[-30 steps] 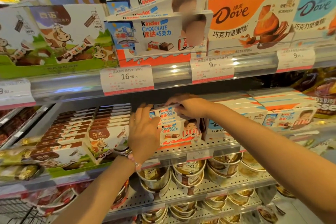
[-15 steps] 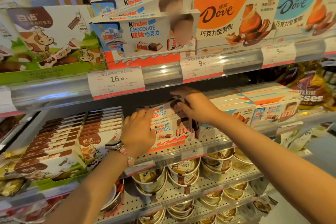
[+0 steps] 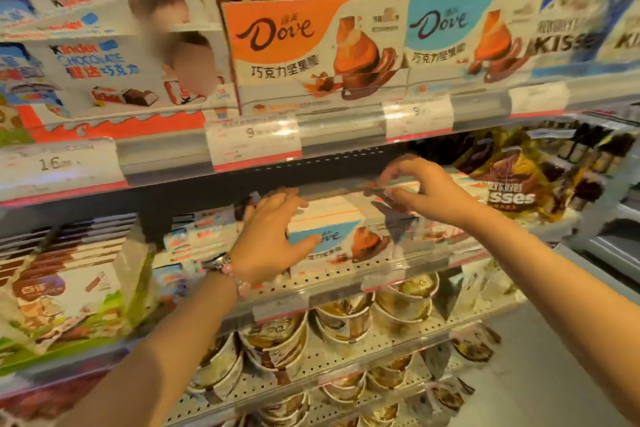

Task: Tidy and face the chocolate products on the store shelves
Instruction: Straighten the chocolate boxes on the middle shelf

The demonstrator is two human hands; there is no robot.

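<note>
The frame is motion-blurred. A stack of white Dove boxes (image 3: 346, 239), the front one with a blue band, lies on the middle shelf (image 3: 346, 279). My left hand (image 3: 270, 239) rests on the stack's left front corner with its fingers spread and its thumb across the front face. My right hand (image 3: 426, 194) reaches over the stack's right side, fingers curled, and pinches the thin edge of the top box. Small Kinder boxes (image 3: 204, 236) sit just left of my left hand, partly hidden by it.
The top shelf holds Kinder display boxes (image 3: 104, 73), orange (image 3: 311, 48) and blue Dove boxes (image 3: 460, 42), and Kisses packs (image 3: 568, 38), with price tags (image 3: 252, 139) below them. Hershey's Kisses bags (image 3: 512, 184) crowd the right. Cow-print chocolate boxes (image 3: 62, 295) lie left. Round tubs (image 3: 346, 319) fill the lower shelves.
The view has swung right. Both hands have left the small Kinder boxes and moved right onto the Dove stack.
</note>
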